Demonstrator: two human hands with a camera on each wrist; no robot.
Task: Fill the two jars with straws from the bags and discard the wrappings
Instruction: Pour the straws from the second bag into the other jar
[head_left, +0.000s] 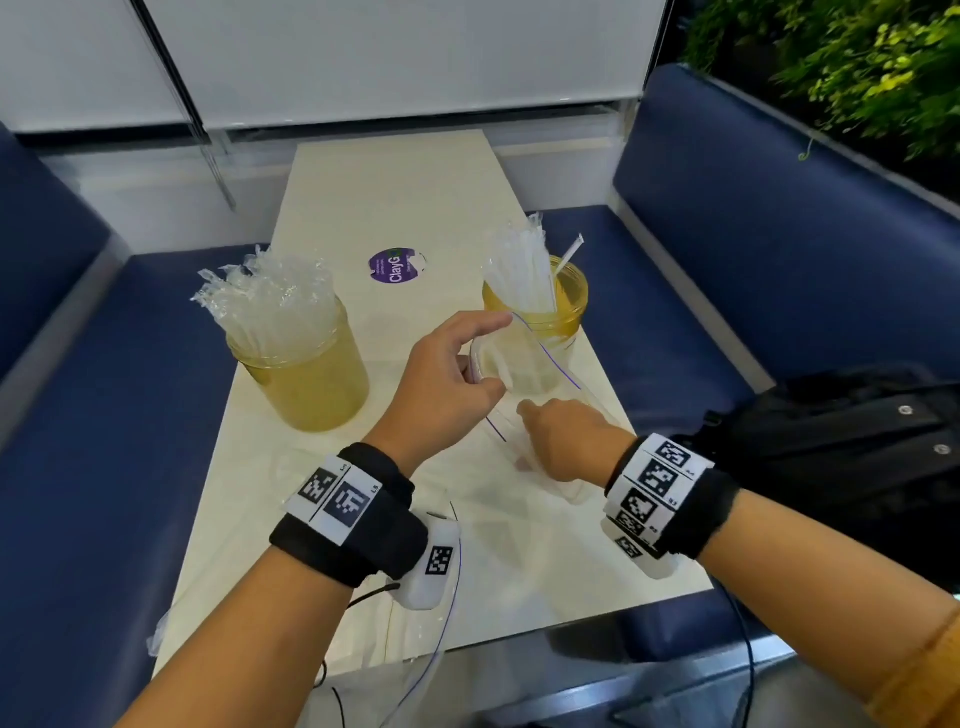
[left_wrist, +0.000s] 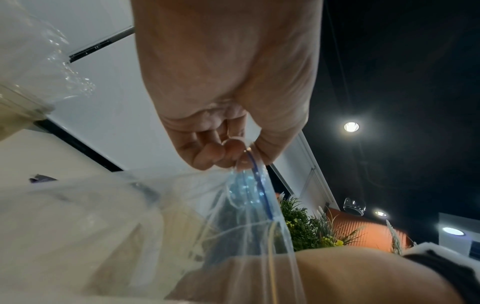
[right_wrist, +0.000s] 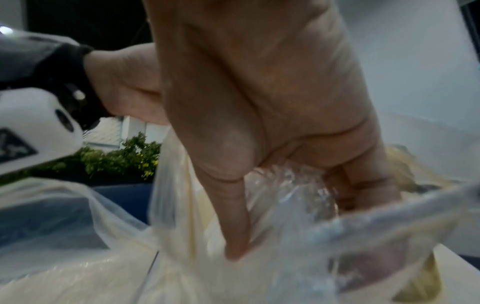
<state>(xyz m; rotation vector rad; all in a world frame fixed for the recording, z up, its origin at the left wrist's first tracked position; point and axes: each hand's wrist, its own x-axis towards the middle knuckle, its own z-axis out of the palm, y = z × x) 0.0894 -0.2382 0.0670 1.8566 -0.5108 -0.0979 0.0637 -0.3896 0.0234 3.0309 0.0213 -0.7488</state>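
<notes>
A: Entry, counter (head_left: 363, 197). A pale, smooth, rectangular top is noted, flanked by blue padded benches (head_left: 779, 218).

B: Jars?

A: Two round, translucent yellow-tinted jars are recorded. The left jar (head_left: 311, 374) is packed with straws (head_left: 270, 301) in crinkled clear sleeves, fanned above the rim. The right jar (head_left: 550, 317) is seen partly filled with wrapped straws leaning left, and one white straw (head_left: 569, 254) leaning right.

B: The bag?

A: A thin, glossy, transparent zip bag (head_left: 540, 374) with a blue seal line is held up just in front of the right jar. A few white straws are visible through the film.

B: Hands?

A: The left hand (head_left: 447, 384) is seen pinching the bag's upper edge at the seal; in the left wrist view the fingertips (left_wrist: 228, 152) are closed on the blue strip. The right hand (head_left: 566, 441) is seen reaching into the bag's mouth; in the right wrist view its fingers (right_wrist: 233, 216) are curled around crinkled clear wrappers, though blur is noted.

B: Other items?

A: A round purple sticker (head_left: 395, 267) is noted at mid-counter, and a flat clear bag (head_left: 291, 597) lying at the near left edge.
</notes>
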